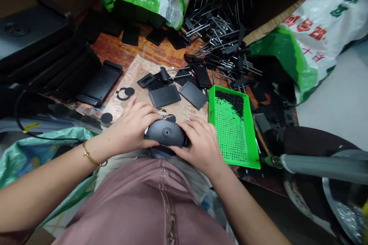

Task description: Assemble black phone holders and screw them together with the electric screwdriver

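Both my hands hold a curved black plastic housing [166, 133] above my lap, with a round socket on its top face. My left hand [130, 128] wraps its left end and my right hand [198, 145] covers its right end. The fingers of both hands hide much of its ends. Just beyond my hands lie two flat black plastic plates [165, 96] [193, 95] on a brown paper sheet [143, 80]. Nearest my right hand stands a bright green perforated tray [230, 126], holding a patch of small black pieces at its far end.
Stacked black plastic housings [34, 34] fill the left, with a single one [100, 83] beside the paper. A heap of metal rods with black parts [221, 42] lies beyond the tray. Green-and-white plastic sacks [319, 19] stand at the back right, and a grey pole [322, 164] crosses the right.
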The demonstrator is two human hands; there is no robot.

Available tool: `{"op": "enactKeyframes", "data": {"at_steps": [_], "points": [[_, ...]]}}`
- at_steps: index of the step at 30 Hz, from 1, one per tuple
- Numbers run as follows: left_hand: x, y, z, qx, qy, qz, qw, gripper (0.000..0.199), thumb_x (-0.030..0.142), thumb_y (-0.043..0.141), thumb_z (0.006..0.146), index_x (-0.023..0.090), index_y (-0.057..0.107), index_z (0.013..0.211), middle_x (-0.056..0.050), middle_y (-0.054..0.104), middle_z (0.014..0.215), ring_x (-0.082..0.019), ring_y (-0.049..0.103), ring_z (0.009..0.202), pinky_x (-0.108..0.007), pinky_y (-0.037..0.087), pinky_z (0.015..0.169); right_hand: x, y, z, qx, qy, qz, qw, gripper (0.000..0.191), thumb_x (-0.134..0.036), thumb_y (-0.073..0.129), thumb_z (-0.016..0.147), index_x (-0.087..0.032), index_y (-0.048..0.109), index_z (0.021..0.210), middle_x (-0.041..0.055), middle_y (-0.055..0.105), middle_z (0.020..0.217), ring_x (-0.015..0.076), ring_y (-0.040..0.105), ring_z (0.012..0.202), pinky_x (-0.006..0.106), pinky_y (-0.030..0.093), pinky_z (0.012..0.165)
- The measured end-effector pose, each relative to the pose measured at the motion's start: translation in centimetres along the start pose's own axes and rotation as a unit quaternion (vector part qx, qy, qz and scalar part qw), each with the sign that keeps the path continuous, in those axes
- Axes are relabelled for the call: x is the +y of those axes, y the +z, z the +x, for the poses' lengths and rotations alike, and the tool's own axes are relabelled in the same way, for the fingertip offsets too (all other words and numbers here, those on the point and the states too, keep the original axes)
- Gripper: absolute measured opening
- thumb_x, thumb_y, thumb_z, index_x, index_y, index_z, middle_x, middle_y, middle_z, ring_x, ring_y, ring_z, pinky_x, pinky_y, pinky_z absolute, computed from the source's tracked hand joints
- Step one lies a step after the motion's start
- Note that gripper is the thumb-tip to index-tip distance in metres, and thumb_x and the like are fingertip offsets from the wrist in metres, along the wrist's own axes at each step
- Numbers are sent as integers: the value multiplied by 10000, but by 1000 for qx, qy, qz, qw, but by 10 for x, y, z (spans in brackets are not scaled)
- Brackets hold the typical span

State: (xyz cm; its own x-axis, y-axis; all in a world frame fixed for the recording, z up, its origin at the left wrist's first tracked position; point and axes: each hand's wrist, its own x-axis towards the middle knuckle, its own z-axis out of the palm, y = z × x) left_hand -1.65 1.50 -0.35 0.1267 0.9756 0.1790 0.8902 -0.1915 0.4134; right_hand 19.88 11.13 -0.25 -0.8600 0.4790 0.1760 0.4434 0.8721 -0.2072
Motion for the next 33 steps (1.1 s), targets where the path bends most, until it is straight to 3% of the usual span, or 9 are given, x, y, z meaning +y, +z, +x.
{"op": "enactKeyframes", "data": {"at_steps": [17, 33], "points": [[-8, 6, 4, -9, -25, -29, 999, 538, 475, 709, 697, 229, 590, 1161, -102, 625, 1114, -302, 512, 1096, -628, 135, 1072, 2, 2, 6, -48, 30, 29, 998, 566, -498, 669, 740, -180, 556, 1194, 95, 625, 1126, 283, 502, 1144, 427, 320, 961], [-10, 8, 5, -30, -25, -27, 999, 548, 494, 697, 717, 232, 571, 1182, -101, 622, 1142, -294, 510, 1116, -614, 129, 1071, 5, 5, 6, -53, 33, 34, 997, 551, -486, 667, 743, -184, 564, 1192, 108, 623, 1114, 297, 512, 1120, 458, 338, 966]]}}
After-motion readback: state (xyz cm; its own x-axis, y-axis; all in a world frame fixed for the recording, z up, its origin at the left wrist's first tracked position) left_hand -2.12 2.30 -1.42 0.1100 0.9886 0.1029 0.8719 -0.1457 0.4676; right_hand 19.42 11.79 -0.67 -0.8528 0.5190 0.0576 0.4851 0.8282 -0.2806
